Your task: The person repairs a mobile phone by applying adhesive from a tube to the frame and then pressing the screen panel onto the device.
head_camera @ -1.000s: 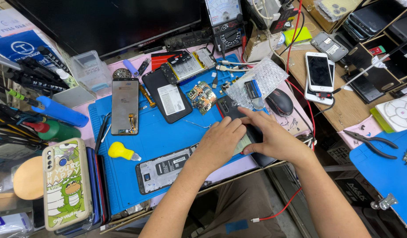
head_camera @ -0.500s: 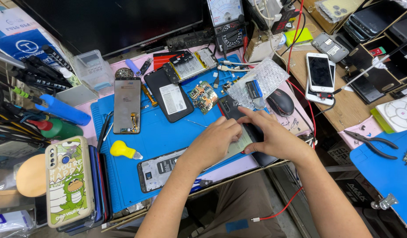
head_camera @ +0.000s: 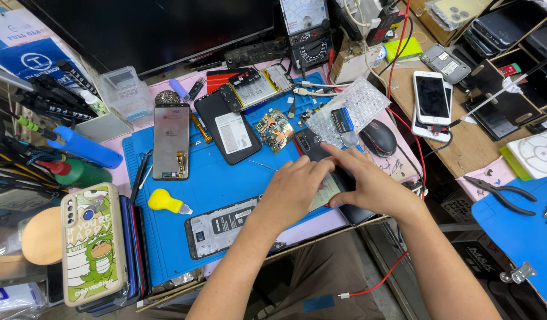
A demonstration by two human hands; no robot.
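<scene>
From the head view we see both hands meeting over a dark, flat phone [head_camera: 321, 155] that lies on the right part of the blue rubber work mat [head_camera: 226, 184]. The left hand [head_camera: 294, 192] rests palm down with fingers curled onto a pale, thin rectangular sheet [head_camera: 328, 188] on top of the phone, pressing rather than clasping it. The right hand [head_camera: 371, 186] lies flat beside it, forefinger stretched along the phone's upper edge, fingers loosely spread and gripping nothing we can make out. Just left of the hands lies an opened phone frame with a grey battery [head_camera: 223, 225]. Farther left on the mat we see a yellow bulb-shaped tool [head_camera: 163, 201] and a detached screen panel [head_camera: 171, 141]. A black computer mouse [head_camera: 378, 137] sits just beyond the right hand, and a white smartphone [head_camera: 432, 98] lies on the wooden bench further right.
</scene>
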